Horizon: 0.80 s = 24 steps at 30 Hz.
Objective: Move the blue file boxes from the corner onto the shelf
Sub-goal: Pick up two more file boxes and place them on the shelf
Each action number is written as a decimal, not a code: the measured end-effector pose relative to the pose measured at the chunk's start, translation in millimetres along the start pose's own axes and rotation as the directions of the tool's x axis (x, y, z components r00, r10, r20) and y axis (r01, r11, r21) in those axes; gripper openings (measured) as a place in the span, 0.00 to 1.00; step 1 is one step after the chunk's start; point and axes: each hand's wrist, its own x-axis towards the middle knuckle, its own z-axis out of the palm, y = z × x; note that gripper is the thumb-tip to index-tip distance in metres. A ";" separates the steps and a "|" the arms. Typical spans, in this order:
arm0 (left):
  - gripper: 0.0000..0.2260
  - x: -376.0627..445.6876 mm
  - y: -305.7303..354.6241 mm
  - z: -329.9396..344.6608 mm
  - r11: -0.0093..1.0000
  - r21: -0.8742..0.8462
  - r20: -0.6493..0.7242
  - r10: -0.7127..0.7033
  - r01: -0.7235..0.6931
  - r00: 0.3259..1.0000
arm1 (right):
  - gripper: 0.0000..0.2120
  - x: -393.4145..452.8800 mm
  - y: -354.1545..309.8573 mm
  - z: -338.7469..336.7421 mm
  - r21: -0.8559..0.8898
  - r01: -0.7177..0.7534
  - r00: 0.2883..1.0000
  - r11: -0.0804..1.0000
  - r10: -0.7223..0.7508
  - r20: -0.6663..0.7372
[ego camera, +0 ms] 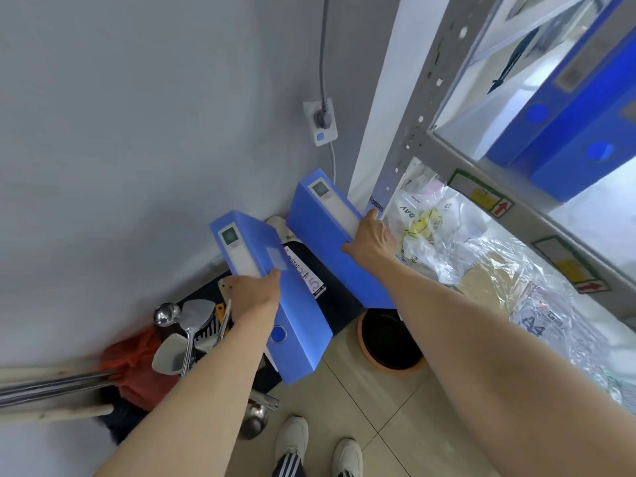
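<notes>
at the centre of the frame the left hand [253, 296] clasps one rigid blue plastic file box [275, 297] by its spine, and the right hand [373, 241] clasps another [327, 242]. they look stiff, smooth, probably light; the grey metal shelf [488, 187] stands at right.

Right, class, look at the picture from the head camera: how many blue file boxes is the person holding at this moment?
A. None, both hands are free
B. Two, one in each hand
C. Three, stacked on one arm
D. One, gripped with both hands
B: the left hand grips one blue file box and the right hand grips another blue file box, above the corner clutter.
</notes>
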 end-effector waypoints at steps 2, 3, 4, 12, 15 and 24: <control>0.34 -16.3 22.5 -13.1 0.996 0.016 0.001 0.086 -0.086 0.996 | 0.35 -15.7 -8.8 -20.7 0.028 0.001 1.000 1.000 0.000 -0.008; 0.33 -25.3 32.9 -19.7 0.992 0.022 0.002 0.122 -0.122 0.992 | 0.35 -24.2 -13.5 -30.5 0.049 0.001 1.000 0.999 -0.001 -0.012; 0.32 -34.6 43.1 -26.4 0.987 0.023 0.002 0.156 -0.156 0.988 | 0.34 -33.0 -17.8 -40.2 0.075 0.001 1.000 0.997 0.001 -0.019; 0.26 -115.1 88.5 -81.7 0.939 0.010 -0.053 0.345 -0.345 0.937 | 0.25 -115.6 -42.0 -107.6 0.306 -0.037 0.977 0.951 0.098 -0.188; 0.23 -144.5 97.3 -98.8 0.903 -0.003 -0.072 0.427 -0.429 0.901 | 0.25 -147.2 -47.6 -118.2 0.441 -0.036 0.954 0.897 0.163 -0.252; 0.24 -223.4 135.1 -134.6 0.696 -0.020 -0.063 0.716 -0.718 0.696 | 0.25 -220.2 -45.0 -162.2 0.753 0.131 0.862 0.645 0.300 -0.408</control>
